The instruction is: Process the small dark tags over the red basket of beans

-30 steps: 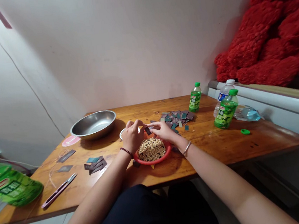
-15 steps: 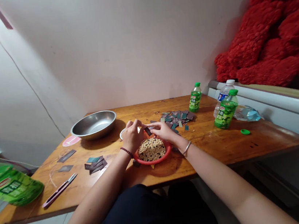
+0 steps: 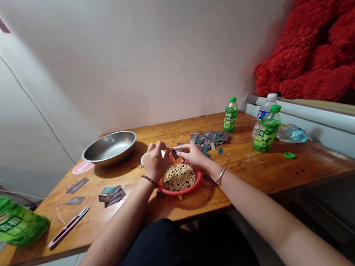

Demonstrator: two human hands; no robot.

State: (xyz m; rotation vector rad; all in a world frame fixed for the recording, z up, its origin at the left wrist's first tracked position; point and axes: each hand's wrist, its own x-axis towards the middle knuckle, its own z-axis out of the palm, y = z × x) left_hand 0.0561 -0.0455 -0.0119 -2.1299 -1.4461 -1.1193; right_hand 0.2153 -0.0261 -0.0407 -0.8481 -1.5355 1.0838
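My left hand (image 3: 155, 162) and my right hand (image 3: 193, 155) meet above a red plastic basket (image 3: 181, 191) heaped with pale soybeans (image 3: 178, 177). A small dark rectangular piece (image 3: 174, 154) is pinched between the fingertips of both hands. More such pieces, grey and teal, lie in a loose pile (image 3: 209, 138) just beyond my right hand. A smaller stack (image 3: 112, 197) sits on the wooden table (image 3: 251, 171) to the left of my left forearm. A beaded bracelet circles my left wrist, and a silver bangle my right.
A steel basin (image 3: 109, 148) and a white dish (image 3: 144, 159) stand at the back left. A utility knife (image 3: 68, 227) and a large green bottle (image 3: 9, 220) are at the left. Green drink bottles (image 3: 265, 135) stand at the right, by a white ledge and red fluffy material (image 3: 310, 45).
The whole view has tilted slightly. My hands have stayed over the basket with the dark piece between them.
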